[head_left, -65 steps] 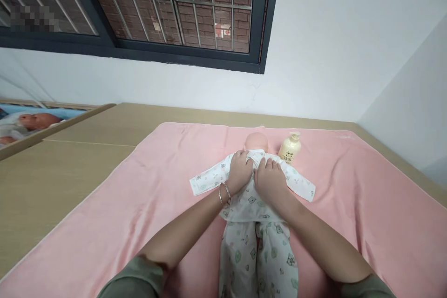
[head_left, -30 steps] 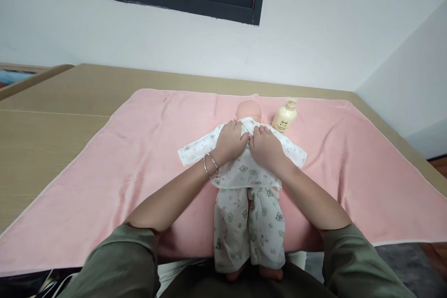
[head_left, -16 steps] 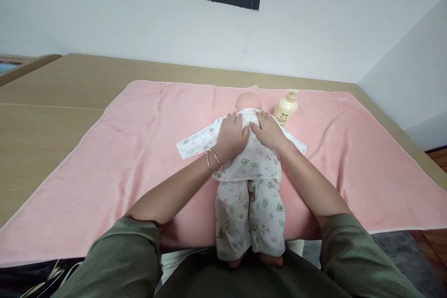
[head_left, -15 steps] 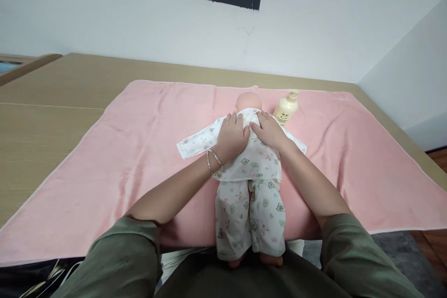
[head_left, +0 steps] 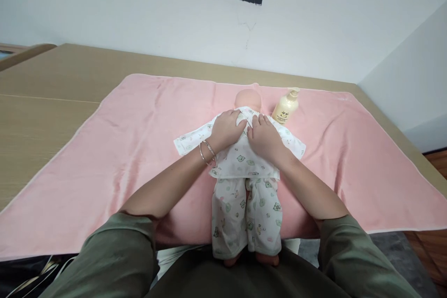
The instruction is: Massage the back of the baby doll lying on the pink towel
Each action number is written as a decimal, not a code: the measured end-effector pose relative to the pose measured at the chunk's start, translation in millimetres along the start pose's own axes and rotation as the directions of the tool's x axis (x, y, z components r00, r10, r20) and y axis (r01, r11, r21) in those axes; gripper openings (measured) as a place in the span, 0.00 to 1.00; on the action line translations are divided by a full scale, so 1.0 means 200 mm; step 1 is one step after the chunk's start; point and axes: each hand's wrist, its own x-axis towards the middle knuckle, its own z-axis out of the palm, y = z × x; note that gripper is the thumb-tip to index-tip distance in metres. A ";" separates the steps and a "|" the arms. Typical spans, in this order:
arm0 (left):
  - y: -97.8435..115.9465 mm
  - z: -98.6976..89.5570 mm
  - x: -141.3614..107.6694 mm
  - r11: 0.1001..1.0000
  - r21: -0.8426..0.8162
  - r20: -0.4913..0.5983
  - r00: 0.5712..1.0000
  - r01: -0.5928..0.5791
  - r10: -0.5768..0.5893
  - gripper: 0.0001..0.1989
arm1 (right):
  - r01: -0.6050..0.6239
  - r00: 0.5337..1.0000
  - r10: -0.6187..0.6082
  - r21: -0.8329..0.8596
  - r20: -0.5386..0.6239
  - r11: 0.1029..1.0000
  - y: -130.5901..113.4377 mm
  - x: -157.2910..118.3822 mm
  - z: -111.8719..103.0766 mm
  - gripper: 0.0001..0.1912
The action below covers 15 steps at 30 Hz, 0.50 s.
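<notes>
A baby doll (head_left: pixel 247 98) lies on the pink cloth, its head away from me and its feet at the near edge. It wears a white printed top (head_left: pixel 244 164) and matching trousers (head_left: pixel 228 214). My left hand (head_left: pixel 226 129) rests on the left side of the top's chest, fingers bent toward the neckline, a silver bangle on the wrist. On the right side of the chest lies my right hand (head_left: pixel 264 136), its fingers spread a little on the fabric. Both thumbs are near the middle of the chest. Neither hand visibly grips anything.
A cream pump bottle (head_left: pixel 285 107) stands on the pink cloth (head_left: pixel 139 139), right of the doll's head. The cloth covers much of a wooden table (head_left: pixel 52 79). A white wall rises behind, with a dark frame above.
My left hand has turned, its fingers now pointing more to the right near the neckline. My right hand has shifted slightly toward me and left. The view has moved a little.
</notes>
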 end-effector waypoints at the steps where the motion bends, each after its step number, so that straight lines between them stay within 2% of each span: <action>1: 0.00 0.01 -0.01 1.000 0.010 -0.005 1.000 -0.010 0.010 0.18 | 0.015 1.000 -0.015 0.011 -0.006 1.000 0.01 0.00 0.00 0.33; 4: 0.04 0.04 -0.06 0.994 0.090 -0.067 0.995 -0.062 0.068 0.18 | 0.027 1.000 -0.029 0.095 0.012 0.995 0.08 0.06 -0.02 0.29; 8: 0.09 0.06 -0.14 0.975 0.189 -0.133 0.981 -0.115 0.142 0.20 | -0.047 0.997 0.036 0.174 0.064 0.984 0.14 0.12 -0.05 0.31; 11: 0.07 0.04 -0.11 0.976 0.179 -0.087 0.986 -0.122 0.139 0.18 | -0.060 0.997 0.055 0.100 0.050 0.993 0.09 0.08 -0.05 0.32; 15: 0.00 0.01 -0.02 0.993 0.054 -0.021 0.995 -0.101 0.102 0.16 | -0.030 1.000 0.030 0.015 0.009 0.999 -0.01 0.00 -0.05 0.31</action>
